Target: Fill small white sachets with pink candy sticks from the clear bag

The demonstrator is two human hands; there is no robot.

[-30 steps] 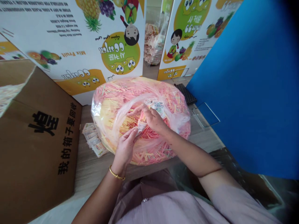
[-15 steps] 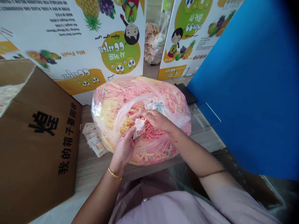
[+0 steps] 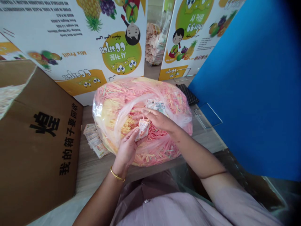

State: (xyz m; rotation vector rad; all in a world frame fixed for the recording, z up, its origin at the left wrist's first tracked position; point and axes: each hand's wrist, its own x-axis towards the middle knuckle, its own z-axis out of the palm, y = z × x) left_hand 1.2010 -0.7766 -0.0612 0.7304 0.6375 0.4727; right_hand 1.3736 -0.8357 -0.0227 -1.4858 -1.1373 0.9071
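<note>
Pinched between the thumb and fingers of my left hand [image 3: 128, 146] is a small clear printed packet [image 3: 143, 128] with reddish print. Thin pink candy sticks [image 3: 144, 118] show at its upper end, under the bent fingers of my right hand [image 3: 158, 119], which closes over them; its fingertips are partly hidden. Both hands are above the mouth of a large clear plastic bag [image 3: 105, 110] full of loose pink and yellow candy sticks [image 3: 128, 124]. Several more printed packets [image 3: 159, 106] rest on the bag's contents, just beyond my right hand.
More flat packets [image 3: 96, 141] lie on the grey table [image 3: 88, 171] left of the bag. A brown carton [image 3: 44, 150] stands at left, white printed boxes [image 3: 82, 40] behind. At right are a blue panel [image 3: 246, 94], a wire handle [image 3: 208, 116] and a dark patterned object [image 3: 187, 93].
My left hand and the packet have shifted slightly right and up, closer under my right hand. The right hand has barely moved, its fingers drawn a little to the right.
</note>
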